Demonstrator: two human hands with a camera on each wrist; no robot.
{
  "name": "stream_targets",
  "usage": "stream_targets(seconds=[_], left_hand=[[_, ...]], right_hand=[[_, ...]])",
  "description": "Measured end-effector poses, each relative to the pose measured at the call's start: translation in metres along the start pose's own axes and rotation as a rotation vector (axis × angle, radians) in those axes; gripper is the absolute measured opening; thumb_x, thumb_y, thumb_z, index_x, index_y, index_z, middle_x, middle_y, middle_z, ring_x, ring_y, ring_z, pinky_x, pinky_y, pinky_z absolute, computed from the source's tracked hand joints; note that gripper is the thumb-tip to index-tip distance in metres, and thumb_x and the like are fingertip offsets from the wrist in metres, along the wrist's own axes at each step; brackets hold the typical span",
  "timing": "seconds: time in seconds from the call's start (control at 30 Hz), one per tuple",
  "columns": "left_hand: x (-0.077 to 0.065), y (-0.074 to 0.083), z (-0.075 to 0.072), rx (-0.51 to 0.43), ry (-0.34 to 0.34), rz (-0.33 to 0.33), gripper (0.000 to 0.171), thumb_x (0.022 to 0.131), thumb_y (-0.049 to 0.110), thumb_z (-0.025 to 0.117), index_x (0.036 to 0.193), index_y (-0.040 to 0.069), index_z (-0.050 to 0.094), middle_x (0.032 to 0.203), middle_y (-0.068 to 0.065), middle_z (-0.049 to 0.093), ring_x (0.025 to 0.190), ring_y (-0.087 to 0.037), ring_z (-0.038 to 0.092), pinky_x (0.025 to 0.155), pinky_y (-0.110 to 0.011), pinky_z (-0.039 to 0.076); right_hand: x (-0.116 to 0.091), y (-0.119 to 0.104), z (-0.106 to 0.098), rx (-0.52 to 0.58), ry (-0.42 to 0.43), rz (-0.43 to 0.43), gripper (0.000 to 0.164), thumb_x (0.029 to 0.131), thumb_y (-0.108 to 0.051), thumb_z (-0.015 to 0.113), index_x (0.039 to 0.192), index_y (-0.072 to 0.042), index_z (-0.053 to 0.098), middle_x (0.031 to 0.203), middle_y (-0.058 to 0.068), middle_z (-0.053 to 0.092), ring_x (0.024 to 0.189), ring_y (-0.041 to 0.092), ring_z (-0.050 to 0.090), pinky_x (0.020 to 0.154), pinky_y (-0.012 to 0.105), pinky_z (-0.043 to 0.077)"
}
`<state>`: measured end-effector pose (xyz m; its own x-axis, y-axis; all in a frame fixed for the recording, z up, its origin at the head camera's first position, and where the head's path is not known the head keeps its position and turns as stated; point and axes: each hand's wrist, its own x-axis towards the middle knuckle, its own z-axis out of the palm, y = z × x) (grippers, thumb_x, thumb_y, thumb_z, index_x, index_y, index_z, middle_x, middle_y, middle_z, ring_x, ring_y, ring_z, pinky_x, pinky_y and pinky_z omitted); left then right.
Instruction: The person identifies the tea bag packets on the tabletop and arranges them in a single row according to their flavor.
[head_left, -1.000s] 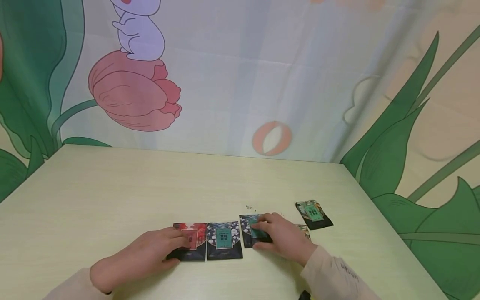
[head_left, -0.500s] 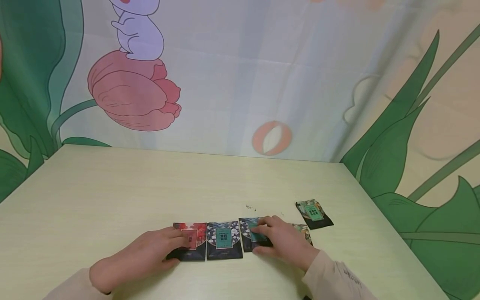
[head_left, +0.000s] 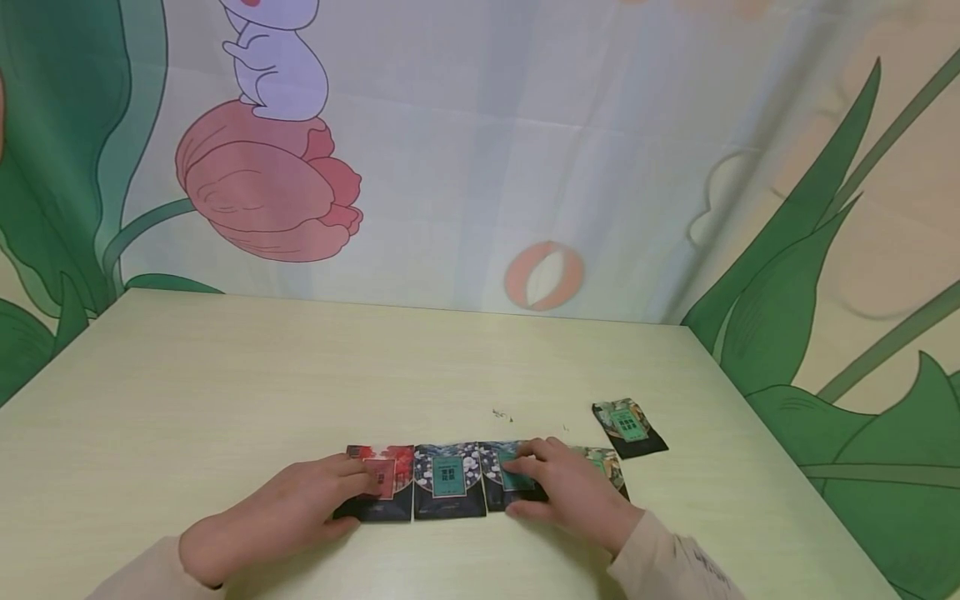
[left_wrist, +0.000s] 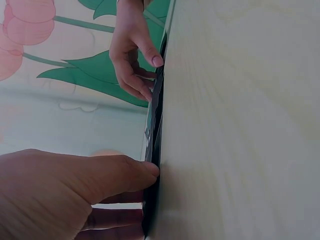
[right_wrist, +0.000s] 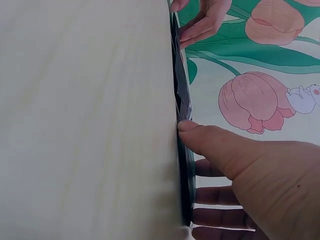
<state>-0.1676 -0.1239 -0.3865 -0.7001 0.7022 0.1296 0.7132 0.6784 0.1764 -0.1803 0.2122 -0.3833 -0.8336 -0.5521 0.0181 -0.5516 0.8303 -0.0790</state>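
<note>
Four small flat sachets lie side by side in a row in the head view. My left hand (head_left: 292, 508) rests its fingers on the leftmost, a red-and-black sachet (head_left: 402, 479), with the thumb (left_wrist: 135, 172) at its near edge in the left wrist view. Beside that lies a dark blue flowered sachet (head_left: 448, 507) with a teal label. My right hand (head_left: 573, 492) presses its fingers on the third, another blue flowered sachet (head_left: 495, 492), its thumb (right_wrist: 210, 137) at the near edge. Partly hidden under this hand is a green-patterned sachet (head_left: 613, 467).
Apart from the row, a tilted green-labelled sachet (head_left: 628, 427) lies farther back on the right. Small dark specks (head_left: 501, 414) mark the pale wooden table (head_left: 300, 375) behind the row. A curtain (head_left: 450, 167) printed with flowers and a rabbit closes off the back and sides.
My right hand has slid the third sachet toward me, level with the second one beside it. More of the green-patterned sachet shows beside that hand. My left hand has stayed still.
</note>
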Motion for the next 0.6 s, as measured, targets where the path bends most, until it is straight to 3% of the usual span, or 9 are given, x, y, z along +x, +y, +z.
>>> stream_targets(seconds=[0.37,0.6], left_hand=[[0.0,0.0,0.0005,-0.015,-0.007,0.006,0.033,0.077,0.024,0.079,0.108,0.017,0.07,0.113,0.001,0.067,0.101,-0.015,0.062,0.082,-0.034,0.057],[0.0002,-0.0015,0.0004,-0.003,0.013,0.02,0.031,0.077,0.024,0.079,0.106,0.018,0.069,0.111,0.002,0.067,0.097,-0.012,0.06,0.08,-0.033,0.057]], right_hand=[[0.0006,0.0005,0.0003,0.028,-0.025,0.025,0.053,0.083,-0.048,0.068,0.126,-0.017,0.064,0.122,0.004,0.06,0.108,0.021,0.056,0.091,0.041,0.052],[-0.0019,-0.0009,-0.0034,0.069,-0.003,0.041,0.05,0.083,-0.045,0.07,0.125,-0.018,0.063,0.126,0.005,0.059,0.115,0.024,0.056,0.095,0.043,0.051]])
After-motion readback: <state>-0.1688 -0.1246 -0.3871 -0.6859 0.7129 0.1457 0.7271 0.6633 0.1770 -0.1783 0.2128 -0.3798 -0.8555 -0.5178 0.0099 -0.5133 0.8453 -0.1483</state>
